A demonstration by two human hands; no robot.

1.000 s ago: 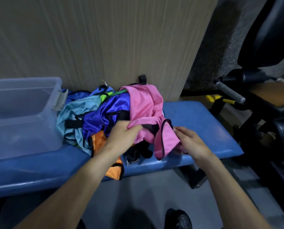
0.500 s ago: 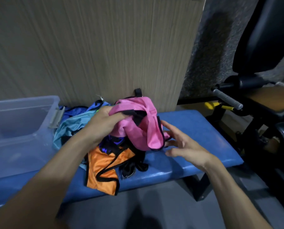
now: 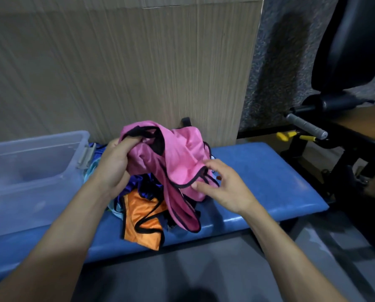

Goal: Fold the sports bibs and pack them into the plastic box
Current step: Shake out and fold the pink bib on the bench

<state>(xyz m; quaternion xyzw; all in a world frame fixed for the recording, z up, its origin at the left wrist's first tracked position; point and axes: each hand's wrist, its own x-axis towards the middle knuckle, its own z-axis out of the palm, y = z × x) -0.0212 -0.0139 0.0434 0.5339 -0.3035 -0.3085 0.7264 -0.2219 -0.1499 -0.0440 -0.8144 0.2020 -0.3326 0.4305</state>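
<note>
A pink bib (image 3: 177,162) with black trim is bunched up above the pile on the blue bench (image 3: 258,182). My left hand (image 3: 114,164) grips its upper left part. My right hand (image 3: 221,188) has spread fingers, with its fingertips touching the bib's black-trimmed lower edge. Under it lie an orange bib (image 3: 143,223), a dark blue bib (image 3: 147,188) and light blue fabric (image 3: 90,171), mostly hidden by my left hand. The clear plastic box (image 3: 29,171) stands on the bench at the left, with nothing visible inside it.
A beige ribbed wall panel (image 3: 138,73) rises right behind the bench. At the right stands black gym equipment (image 3: 345,131) with a grey handle and yellow parts. Grey floor lies below the bench's front edge.
My left hand has lifted the pink bib up off the pile. My right hand let go of it, opened, and has come back to its lower edge. The orange bib is now more exposed.
</note>
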